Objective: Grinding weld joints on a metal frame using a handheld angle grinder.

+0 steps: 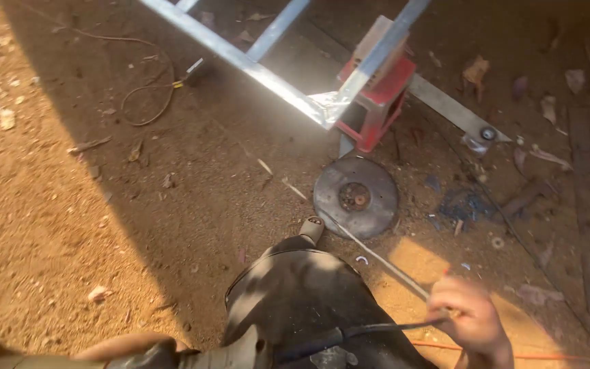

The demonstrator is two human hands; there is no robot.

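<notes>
Right hand (471, 320) has its fingers pinched on a thin rod (370, 251) running up-left toward the grinding disc (355, 197), left hand (128, 346) wrapped around the grinder (240, 354) at bottom.

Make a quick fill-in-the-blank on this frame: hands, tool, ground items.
1. The round grey cutting disc lies flat on the ____.
2. The metal frame rests on a small stool coloured ____.
3. The thin rod is pinched in the person's ____ hand.
4. The left hand grips the power tool at the ____ edge of the view.

Missing words: ground; red; right; bottom
</notes>
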